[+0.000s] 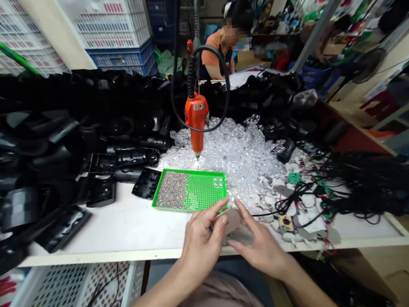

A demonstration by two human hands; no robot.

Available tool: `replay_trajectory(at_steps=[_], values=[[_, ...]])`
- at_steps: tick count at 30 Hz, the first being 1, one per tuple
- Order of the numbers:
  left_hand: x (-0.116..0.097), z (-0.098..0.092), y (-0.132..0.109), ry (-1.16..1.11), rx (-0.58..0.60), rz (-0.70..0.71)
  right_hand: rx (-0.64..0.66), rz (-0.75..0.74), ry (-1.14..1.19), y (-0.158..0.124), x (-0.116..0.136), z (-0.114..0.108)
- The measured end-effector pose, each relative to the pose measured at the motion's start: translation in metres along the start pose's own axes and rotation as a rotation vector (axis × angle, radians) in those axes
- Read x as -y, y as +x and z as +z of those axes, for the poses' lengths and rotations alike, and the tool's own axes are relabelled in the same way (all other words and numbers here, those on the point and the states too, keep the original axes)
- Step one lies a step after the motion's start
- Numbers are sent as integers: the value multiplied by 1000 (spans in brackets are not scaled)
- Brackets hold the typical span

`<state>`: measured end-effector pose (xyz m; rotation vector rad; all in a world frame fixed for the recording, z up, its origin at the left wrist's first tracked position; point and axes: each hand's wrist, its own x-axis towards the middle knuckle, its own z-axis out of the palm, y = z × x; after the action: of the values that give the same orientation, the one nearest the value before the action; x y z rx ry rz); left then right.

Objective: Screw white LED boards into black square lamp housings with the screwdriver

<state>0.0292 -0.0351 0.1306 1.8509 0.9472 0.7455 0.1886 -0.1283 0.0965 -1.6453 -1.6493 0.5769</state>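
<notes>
My left hand (201,236) and my right hand (260,247) meet over the front edge of the white workbench (117,224). Between their fingertips is a small pale flat piece (231,220), pinched by the left thumb and fingers, with the right fingers touching its side. Just beyond my hands lies a green tray (206,174) holding a dense patch of small metal screws (172,190). An orange electric screwdriver (196,116) hangs above the tray's far edge, over a heap of clear plastic parts (243,162). Wired circuit boards (289,203) lie to the right.
Black plastic housings (118,159) are heaped along the left and back of the bench. Black cables (366,181) tangle at the right. A white crate (70,301) sits below left. A co-worker (214,51) in an orange top sits beyond, among stacked crates (112,22).
</notes>
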Motion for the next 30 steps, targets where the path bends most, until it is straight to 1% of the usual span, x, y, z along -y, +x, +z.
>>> replay_trajectory(at_steps=[2, 3, 4, 6, 8, 9, 10, 13, 15, 17, 19, 23, 28, 30], values=[[13, 2, -6, -137, -9, -137, -141, 14, 110, 1, 5, 39], [20, 2, -11, -209, -13, -206, -215, -11, 109, 0, 5, 52], [28, 1, -16, -279, -9, -269, -272, -70, 70, -1, 3, 60], [44, -3, -30, -365, 36, -363, -310, -276, -90, -6, 1, 66], [59, -11, -44, -328, 102, -396, -277, -480, -265, -10, -1, 64], [67, -16, -50, -259, 112, -380, -267, -532, -337, -12, -1, 63], [74, -22, -55, -162, 103, -339, -273, -545, -395, -13, -1, 61], [96, -36, -57, 145, 33, -115, -337, -502, -510, -11, -2, 64], [109, -40, -49, 266, 72, 24, -356, -493, -573, -6, -4, 71], [119, -38, -40, 316, 149, 94, -334, -481, -630, -1, -6, 80], [127, -32, -33, 341, 172, 115, -305, -456, -683, 4, -6, 89], [130, -24, -30, 358, 117, 97, -281, -437, -744, 7, -4, 97], [127, -24, -32, 345, 113, 95, -231, -459, -741, 2, -4, 98], [126, -25, -31, 341, 119, 91, -223, -442, -743, -1, -3, 99]])
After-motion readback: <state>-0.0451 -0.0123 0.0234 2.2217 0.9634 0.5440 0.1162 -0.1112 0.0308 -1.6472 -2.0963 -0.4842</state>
